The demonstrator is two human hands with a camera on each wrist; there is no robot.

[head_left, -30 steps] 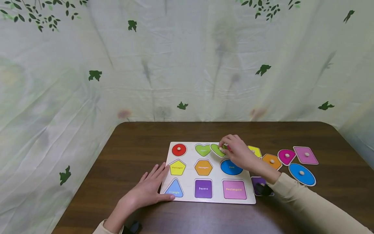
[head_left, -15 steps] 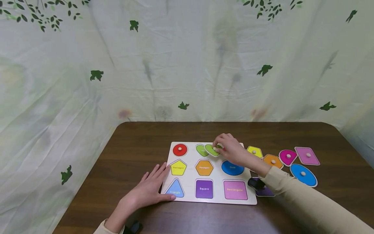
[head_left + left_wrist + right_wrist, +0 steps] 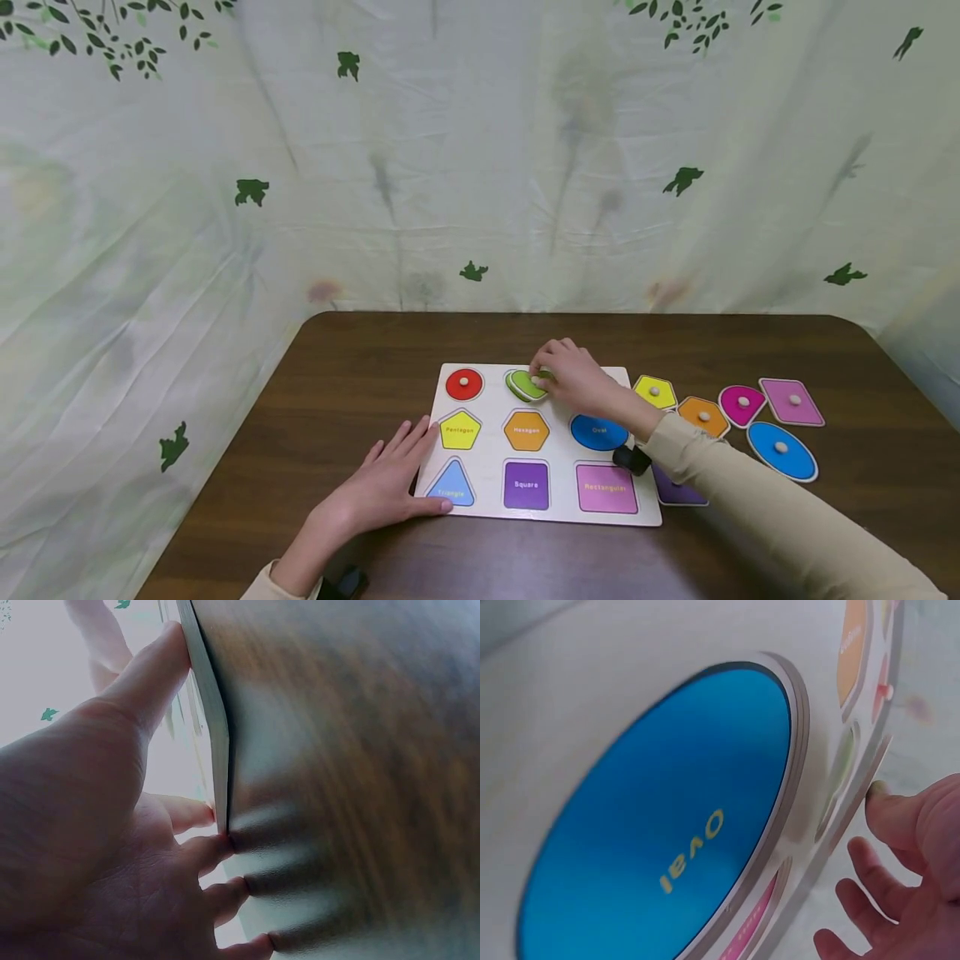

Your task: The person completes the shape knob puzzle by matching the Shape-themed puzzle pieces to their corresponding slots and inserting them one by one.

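A white shape puzzle board (image 3: 490,483) lies on the table, with printed, coloured recesses. My right hand (image 3: 573,382) pinches the small knob of a green heart piece (image 3: 522,385) at the heart recess; the piece covers much of it, slightly offset. In the right wrist view, the thumb and fingers of my right hand (image 3: 919,855) are beyond the blue oval recess (image 3: 667,802). My left hand (image 3: 375,487) rests spread at the board's left edge, thumb on its front-left corner. The left wrist view shows the board's edge (image 3: 214,724) against the thumb and fingertips.
A red circle piece (image 3: 463,383) sits in its recess. Right of the board lie yellow (image 3: 654,391), orange (image 3: 702,415), magenta (image 3: 742,405), pink (image 3: 791,402), blue oval (image 3: 782,452) and purple (image 3: 678,492) knobbed pieces. A patterned curtain (image 3: 465,167) hangs behind the table.
My right hand has moved left across the board's top row, carrying the heart piece from the right of the heart recess to over it. The left hand has stayed in place.
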